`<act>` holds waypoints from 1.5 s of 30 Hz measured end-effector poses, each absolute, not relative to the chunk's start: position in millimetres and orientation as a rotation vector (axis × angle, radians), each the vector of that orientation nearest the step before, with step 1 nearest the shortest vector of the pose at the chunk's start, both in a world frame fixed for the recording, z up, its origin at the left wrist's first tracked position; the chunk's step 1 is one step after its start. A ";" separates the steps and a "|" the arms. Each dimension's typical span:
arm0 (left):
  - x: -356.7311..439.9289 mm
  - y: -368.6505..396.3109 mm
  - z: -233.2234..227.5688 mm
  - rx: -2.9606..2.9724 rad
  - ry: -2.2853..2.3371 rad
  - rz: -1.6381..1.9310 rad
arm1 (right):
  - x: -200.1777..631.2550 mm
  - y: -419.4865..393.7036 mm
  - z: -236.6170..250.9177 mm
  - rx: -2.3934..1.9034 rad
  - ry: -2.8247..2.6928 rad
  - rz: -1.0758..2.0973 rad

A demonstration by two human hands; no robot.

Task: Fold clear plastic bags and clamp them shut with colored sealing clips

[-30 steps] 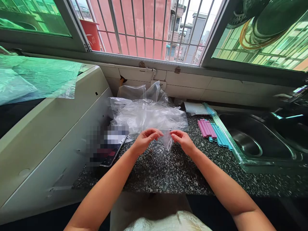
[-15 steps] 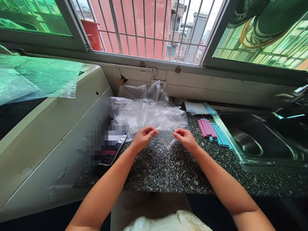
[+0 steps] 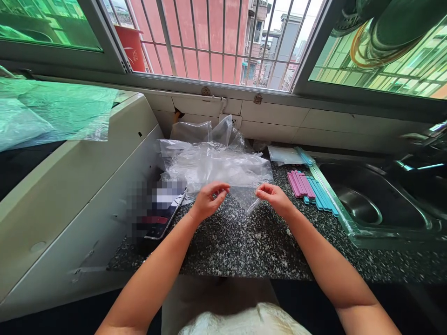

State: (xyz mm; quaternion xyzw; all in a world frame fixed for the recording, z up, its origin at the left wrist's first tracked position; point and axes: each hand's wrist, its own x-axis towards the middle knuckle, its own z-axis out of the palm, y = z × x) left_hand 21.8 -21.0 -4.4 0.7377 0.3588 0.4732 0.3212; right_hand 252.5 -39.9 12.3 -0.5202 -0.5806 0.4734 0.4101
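Note:
A clear plastic bag [image 3: 243, 196] hangs over the counter between my two hands, one corner pointing down. My right hand [image 3: 274, 197] pinches its right edge between thumb and fingers. At the bag's left side is my left hand [image 3: 209, 199], thumb and forefinger apart; it appears to hold nothing. Just beyond both hands lies a loose heap of clear plastic bags [image 3: 213, 163], crumpled and overlapping. Right of my right hand, pink sealing clips [image 3: 300, 184] lie in a row, with blue clips [image 3: 321, 195] beside them.
A metal sink [image 3: 377, 186] is set into the speckled counter [image 3: 237, 251] on the right. A flat clear packet [image 3: 284, 155] lies near its back corner. At left are a partly blurred phone [image 3: 164, 223] and a pale appliance side [image 3: 87, 195]. A barred window [image 3: 209, 42] is behind.
My left thumb and forefinger have parted from their pinch at the bag's left side. My right hand has shifted slightly right, pulling the bag's corner a little right and up.

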 end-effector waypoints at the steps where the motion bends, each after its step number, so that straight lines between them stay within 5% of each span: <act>1: 22.1 -21.0 -5.6 2.003 0.923 1.269 | 253.5 -39.3 12.0 -1.302 -1.450 1.231; 20: 28.6 -24.0 -9.8 2.393 0.924 1.356 | 252.3 -38.0 7.0 -1.410 -1.376 1.415; 36: 30.3 -31.2 0.6 2.486 0.927 1.208 | 238.0 -55.1 14.0 -1.332 -1.738 0.543; 45: 32.7 -33.3 1.2 2.539 0.903 1.123 | 233.0 -61.9 17.0 -1.129 -1.887 0.507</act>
